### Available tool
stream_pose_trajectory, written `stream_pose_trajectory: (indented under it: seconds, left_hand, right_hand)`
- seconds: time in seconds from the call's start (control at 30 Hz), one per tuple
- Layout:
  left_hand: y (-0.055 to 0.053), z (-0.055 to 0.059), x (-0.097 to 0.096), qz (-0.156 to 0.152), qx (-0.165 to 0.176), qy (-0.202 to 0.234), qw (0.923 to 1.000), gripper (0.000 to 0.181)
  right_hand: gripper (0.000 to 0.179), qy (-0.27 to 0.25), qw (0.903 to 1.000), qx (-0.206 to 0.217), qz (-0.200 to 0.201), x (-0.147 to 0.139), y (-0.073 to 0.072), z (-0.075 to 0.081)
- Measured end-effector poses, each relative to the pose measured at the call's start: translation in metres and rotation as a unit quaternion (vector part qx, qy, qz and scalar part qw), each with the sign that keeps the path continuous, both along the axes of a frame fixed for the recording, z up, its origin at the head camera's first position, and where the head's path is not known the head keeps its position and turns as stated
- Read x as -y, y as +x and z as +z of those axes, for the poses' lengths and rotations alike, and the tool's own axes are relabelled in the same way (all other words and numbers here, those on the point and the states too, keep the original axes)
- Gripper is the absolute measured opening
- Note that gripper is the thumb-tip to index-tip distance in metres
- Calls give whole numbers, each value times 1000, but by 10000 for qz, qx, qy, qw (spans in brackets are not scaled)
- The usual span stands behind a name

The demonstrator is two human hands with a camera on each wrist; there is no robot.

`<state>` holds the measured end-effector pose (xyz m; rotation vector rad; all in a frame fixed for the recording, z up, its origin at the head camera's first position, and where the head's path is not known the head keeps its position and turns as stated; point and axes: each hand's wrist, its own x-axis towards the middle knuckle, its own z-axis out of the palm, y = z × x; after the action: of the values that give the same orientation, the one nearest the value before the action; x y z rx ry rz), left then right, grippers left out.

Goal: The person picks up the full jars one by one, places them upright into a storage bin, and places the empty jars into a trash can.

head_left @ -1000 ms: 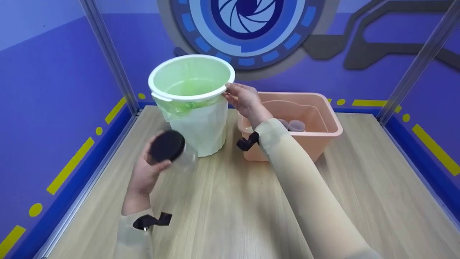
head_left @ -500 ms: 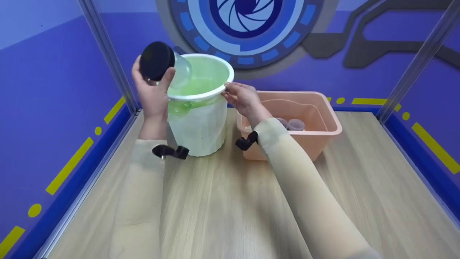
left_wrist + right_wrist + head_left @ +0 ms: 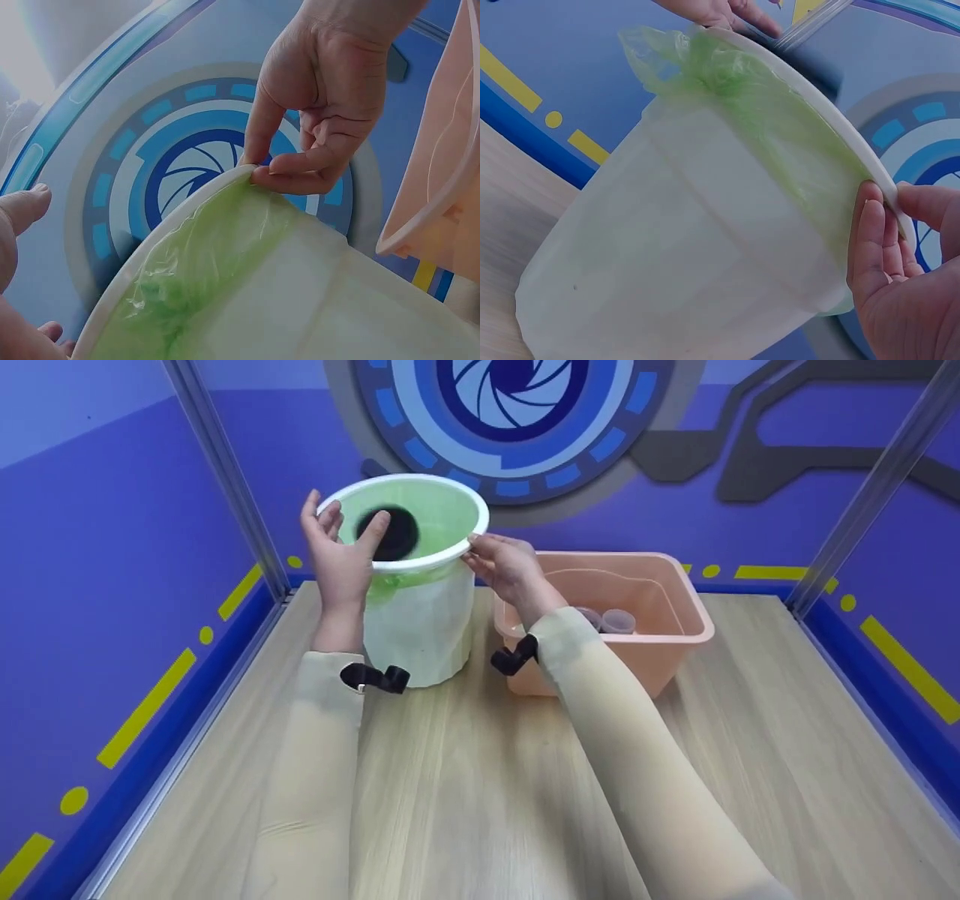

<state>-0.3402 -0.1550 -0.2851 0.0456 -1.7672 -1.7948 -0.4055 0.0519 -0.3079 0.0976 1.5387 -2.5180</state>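
Observation:
A jar with a black lid (image 3: 399, 534), blurred, is inside the mouth of the white bin (image 3: 420, 630), and its clear body is hidden below the lid. Over the bin's near left rim, my left hand (image 3: 339, 566) has its fingers spread; the thumb overlaps the lid in the head view. In the right wrist view the dark lid (image 3: 814, 69) shows as a smear behind the rim. My right hand (image 3: 511, 566) pinches the bin's right rim between thumb and fingers. A green plastic liner (image 3: 754, 105) is folded over that rim, bunched into a knot on the outside.
To the right of the bin stands a pink tub (image 3: 600, 669) holding small cups, one of them a translucent cup (image 3: 619, 621). Both stand on a wood-grain table (image 3: 465, 795) enclosed by blue printed panels (image 3: 127, 562).
My left hand has carried the jar from low in front of the bin up to its mouth and let it go there. The right hand has stayed on the rim.

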Motion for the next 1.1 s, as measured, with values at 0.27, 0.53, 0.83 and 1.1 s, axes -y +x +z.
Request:
stream_pose_trajectory:
  seconds: [0.27, 0.53, 0.83, 1.1]
  left_hand:
    - [-2, -2, -2, 149, -208, -117, 9996, 97]
    - [-2, -4, -4, 174, -257, -161, 9994, 93]
    - [-7, -9, -6, 78, -562, -7, 9984, 89]
    - [12, -20, -5, -706, -1513, 1402, 9759, 66]
  right_hand:
    - [16, -85, 9999, -82, 19, -1, 0, -1]
    - [35, -38, 10000, -49, 45, -3, 0, 0]
    - [38, 202, 9996, 33, 202, -12, 3, 0]
    - [61, -23, 9957, -330, 865, -67, 36, -14]
